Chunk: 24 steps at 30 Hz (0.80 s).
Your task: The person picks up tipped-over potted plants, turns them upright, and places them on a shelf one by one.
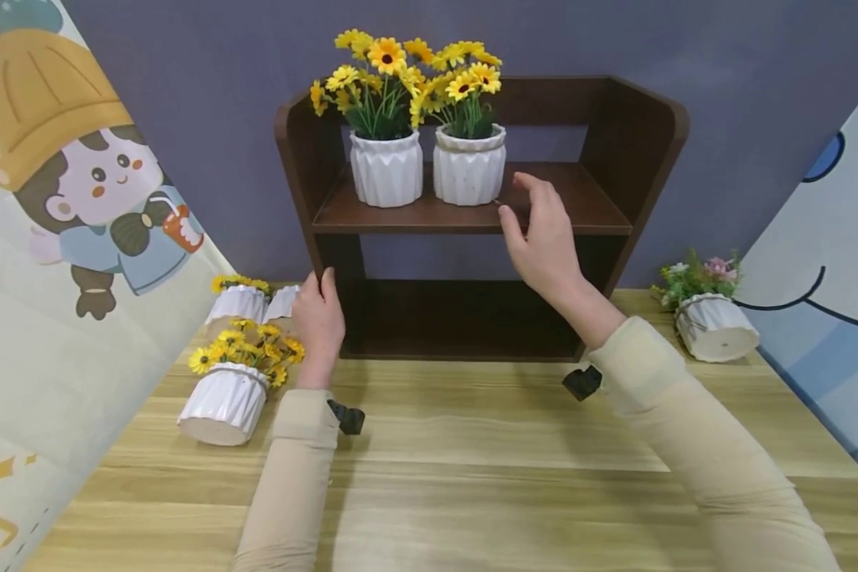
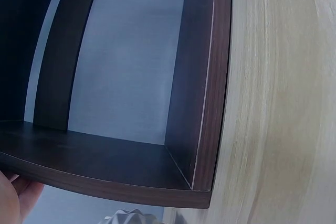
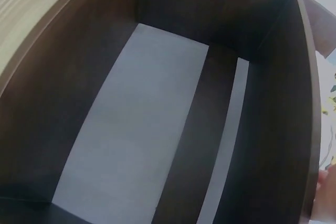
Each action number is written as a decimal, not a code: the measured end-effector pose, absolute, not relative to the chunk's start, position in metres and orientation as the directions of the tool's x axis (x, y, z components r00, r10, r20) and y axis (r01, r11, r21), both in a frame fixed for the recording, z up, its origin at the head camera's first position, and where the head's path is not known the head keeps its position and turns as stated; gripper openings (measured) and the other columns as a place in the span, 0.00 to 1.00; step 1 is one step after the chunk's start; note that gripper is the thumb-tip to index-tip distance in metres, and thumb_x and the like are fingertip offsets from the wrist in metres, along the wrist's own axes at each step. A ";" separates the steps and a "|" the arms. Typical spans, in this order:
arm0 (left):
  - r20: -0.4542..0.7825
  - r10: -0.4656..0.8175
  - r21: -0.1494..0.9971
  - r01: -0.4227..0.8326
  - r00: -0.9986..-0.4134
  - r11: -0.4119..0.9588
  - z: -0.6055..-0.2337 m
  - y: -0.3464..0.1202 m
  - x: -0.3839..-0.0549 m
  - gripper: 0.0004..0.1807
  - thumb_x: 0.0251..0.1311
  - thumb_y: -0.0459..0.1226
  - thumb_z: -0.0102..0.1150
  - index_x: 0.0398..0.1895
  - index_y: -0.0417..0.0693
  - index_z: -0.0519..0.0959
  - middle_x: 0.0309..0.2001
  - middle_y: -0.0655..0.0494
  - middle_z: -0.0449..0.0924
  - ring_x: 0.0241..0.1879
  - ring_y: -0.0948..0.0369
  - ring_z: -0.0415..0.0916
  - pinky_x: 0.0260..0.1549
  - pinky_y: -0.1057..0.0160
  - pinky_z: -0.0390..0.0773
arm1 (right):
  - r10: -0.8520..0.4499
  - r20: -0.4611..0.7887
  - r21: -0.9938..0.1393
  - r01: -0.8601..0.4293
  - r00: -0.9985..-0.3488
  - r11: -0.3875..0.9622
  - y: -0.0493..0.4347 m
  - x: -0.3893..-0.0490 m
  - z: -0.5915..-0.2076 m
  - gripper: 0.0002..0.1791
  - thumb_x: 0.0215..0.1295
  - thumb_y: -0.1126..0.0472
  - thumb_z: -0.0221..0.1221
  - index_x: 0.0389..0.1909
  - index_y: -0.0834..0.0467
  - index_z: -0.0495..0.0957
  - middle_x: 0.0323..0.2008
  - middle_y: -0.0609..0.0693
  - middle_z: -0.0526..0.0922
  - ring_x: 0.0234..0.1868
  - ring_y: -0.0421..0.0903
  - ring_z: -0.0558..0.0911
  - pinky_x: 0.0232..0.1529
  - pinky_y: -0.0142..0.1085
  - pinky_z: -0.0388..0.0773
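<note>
A dark brown two-tier shelf (image 1: 472, 224) stands on the wooden table. My left hand (image 1: 319, 324) grips the front edge of its left side panel (image 2: 100, 174); in the left wrist view, fingers (image 2: 30, 196) show on the panel's outer side. On the upper tier are two white fluted pots of yellow flowers, a left pot (image 1: 388, 171) and a right pot (image 1: 469, 167), side by side. Just right of the right pot is my right hand (image 1: 543, 238), fingers loosely bent over the tier's front edge, holding nothing.
Left of the shelf, a white pot of yellow flowers (image 1: 225, 401) lies tipped on the table (image 1: 465, 477), with two more pots behind it. A pot with pink and white flowers (image 1: 715, 326) lies tipped at the right. Printed panels (image 1: 64, 357) flank the table.
</note>
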State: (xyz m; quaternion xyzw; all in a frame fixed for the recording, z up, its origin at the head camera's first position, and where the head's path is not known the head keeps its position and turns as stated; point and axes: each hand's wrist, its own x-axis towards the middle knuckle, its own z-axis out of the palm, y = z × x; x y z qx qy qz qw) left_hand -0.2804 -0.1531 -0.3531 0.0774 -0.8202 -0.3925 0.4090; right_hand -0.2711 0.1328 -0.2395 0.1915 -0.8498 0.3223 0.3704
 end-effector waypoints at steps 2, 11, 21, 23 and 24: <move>0.611 -0.450 0.708 0.195 -0.651 0.679 -0.353 -0.153 -0.281 0.22 0.66 0.48 0.42 0.24 0.39 0.71 0.23 0.40 0.73 0.26 0.41 0.72 0.25 0.48 0.65 | -0.087 0.774 -0.392 -0.583 -0.627 0.711 0.137 -0.271 -0.242 0.23 0.65 0.57 0.50 0.57 0.64 0.66 0.53 0.58 0.73 0.57 0.50 0.70 0.58 0.42 0.63; 0.616 -0.448 0.704 0.198 -0.648 0.682 -0.352 -0.153 -0.280 0.23 0.67 0.49 0.40 0.23 0.39 0.70 0.23 0.40 0.73 0.27 0.40 0.72 0.25 0.47 0.66 | -0.069 0.811 -0.369 -0.598 -0.581 0.711 0.157 -0.259 -0.255 0.20 0.64 0.60 0.52 0.55 0.65 0.68 0.47 0.58 0.77 0.52 0.54 0.74 0.54 0.49 0.64; 0.618 -0.455 0.705 0.196 -0.642 0.681 -0.352 -0.152 -0.281 0.24 0.66 0.50 0.41 0.24 0.38 0.71 0.26 0.38 0.76 0.31 0.38 0.74 0.28 0.45 0.66 | 0.058 0.902 -0.348 -0.640 -0.429 0.685 0.173 -0.249 -0.270 0.15 0.63 0.63 0.50 0.48 0.66 0.72 0.38 0.58 0.81 0.44 0.54 0.77 0.49 0.48 0.67; 0.618 -0.452 0.705 0.198 -0.643 0.681 -0.353 -0.152 -0.281 0.25 0.66 0.51 0.40 0.25 0.39 0.71 0.25 0.38 0.75 0.30 0.39 0.73 0.27 0.46 0.66 | 0.089 0.914 -0.340 -0.629 -0.395 0.699 0.177 -0.248 -0.272 0.13 0.63 0.63 0.50 0.44 0.66 0.74 0.35 0.58 0.81 0.40 0.54 0.78 0.45 0.48 0.67; 0.619 -0.451 0.703 0.197 -0.643 0.683 -0.353 -0.152 -0.281 0.25 0.66 0.51 0.39 0.25 0.39 0.71 0.26 0.38 0.75 0.30 0.39 0.74 0.27 0.46 0.66 | 0.110 0.917 -0.345 -0.623 -0.385 0.702 0.179 -0.248 -0.272 0.12 0.63 0.63 0.50 0.42 0.66 0.75 0.34 0.58 0.81 0.39 0.54 0.78 0.44 0.47 0.68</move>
